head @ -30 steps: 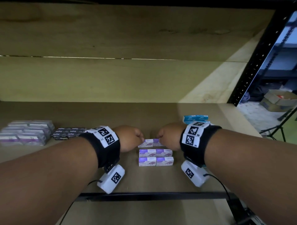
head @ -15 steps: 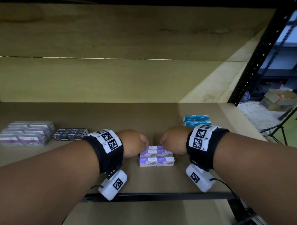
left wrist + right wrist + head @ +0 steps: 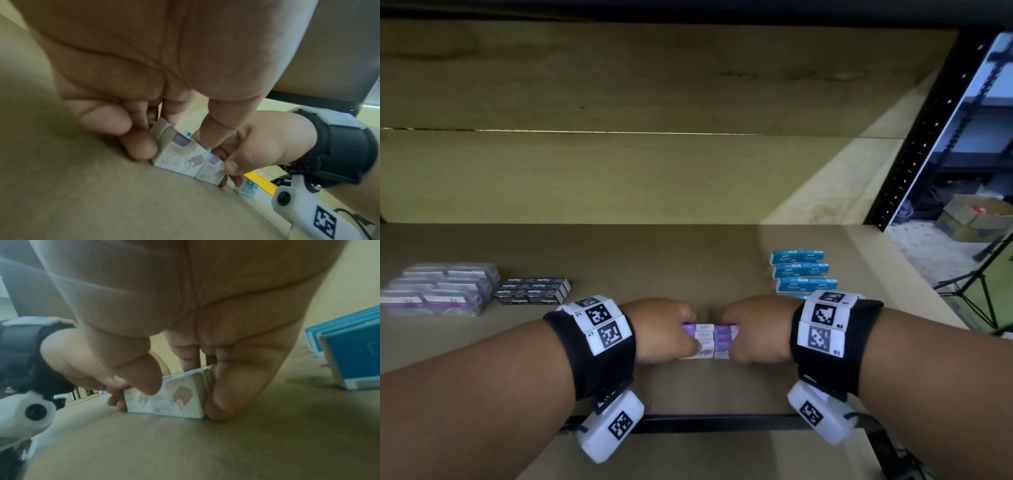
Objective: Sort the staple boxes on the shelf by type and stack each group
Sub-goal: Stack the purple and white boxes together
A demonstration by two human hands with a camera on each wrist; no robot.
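Note:
A block of small purple-and-white staple boxes [image 3: 709, 342] rests on the brown shelf board [image 3: 688, 260] in the middle. My left hand [image 3: 667, 334] grips its left end and my right hand [image 3: 755, 330] its right end, so the boxes are squeezed between them. In the left wrist view my curled fingers [image 3: 141, 146] pinch the end of the purple boxes [image 3: 180, 155]. The right wrist view has my thumb [image 3: 144, 374] on the front of the purple boxes [image 3: 176, 397] and my fingers [image 3: 230, 394] against their end. How many layers the block has is hidden.
Blue staple boxes [image 3: 800, 270] stand in a row at the back right, close to my right wrist. Black staple boxes [image 3: 534, 291] and clear-wrapped purple packs [image 3: 438, 294] sit at the left. A black metal rail [image 3: 715, 423] marks the shelf's front edge; an upright post [image 3: 928, 130] stands right.
Both hands came nearer with the rear row of purple boxes, brought it to the two front rows, and now clamp the whole block from its two ends.

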